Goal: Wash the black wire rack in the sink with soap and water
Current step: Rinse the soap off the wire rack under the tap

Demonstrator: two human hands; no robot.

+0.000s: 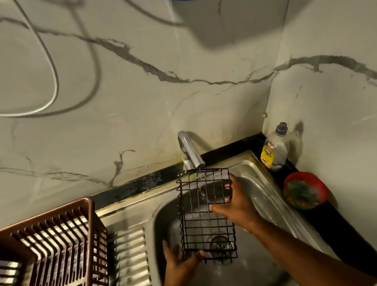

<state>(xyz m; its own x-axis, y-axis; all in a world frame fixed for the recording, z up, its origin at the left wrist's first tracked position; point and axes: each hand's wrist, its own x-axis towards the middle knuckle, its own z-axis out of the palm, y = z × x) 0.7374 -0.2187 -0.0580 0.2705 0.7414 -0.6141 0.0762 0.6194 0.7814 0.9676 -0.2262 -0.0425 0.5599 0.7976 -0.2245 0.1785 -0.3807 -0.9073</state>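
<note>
— Head view, kitchen sink (255,182): where is the black wire rack (206,213)?

— Held upright over the steel basin, its top edge just under the tap (189,151); a thin stream of water falls through the wires.

— And each grip?

— Right hand (233,204) grips the rack's right side, fingers curled through the mesh, thumb across the front; left hand (180,259) holds the lower left corner, thumb on the bottom wires, fingers spread behind; a soap bottle (275,148) stands in the corner.
</note>
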